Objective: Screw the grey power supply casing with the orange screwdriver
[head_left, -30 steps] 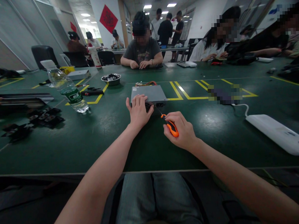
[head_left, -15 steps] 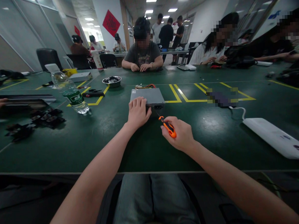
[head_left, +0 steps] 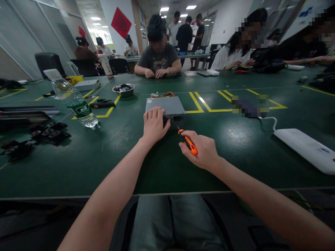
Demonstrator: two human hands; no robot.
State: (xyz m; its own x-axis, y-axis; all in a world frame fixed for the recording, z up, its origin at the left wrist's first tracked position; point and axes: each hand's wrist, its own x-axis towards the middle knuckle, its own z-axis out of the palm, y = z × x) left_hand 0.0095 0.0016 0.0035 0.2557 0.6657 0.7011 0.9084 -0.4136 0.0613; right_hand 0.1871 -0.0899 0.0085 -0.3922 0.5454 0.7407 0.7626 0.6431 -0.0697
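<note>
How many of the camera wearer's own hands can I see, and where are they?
2: the left hand lies on the near left part of the gray metal box; the right hand holds an orange-and-black screwdriver before it. Neither hand is hidden.

Dim; soft glare on tabletop (head_left: 163, 173)

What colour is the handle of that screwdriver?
The screwdriver handle is orange and black, best seen in the head view.

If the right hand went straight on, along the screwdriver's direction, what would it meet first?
The grey metal box, probably: the screwdriver points at its near face, close to the left hand. Whether the tip touches it is unclear.
</note>
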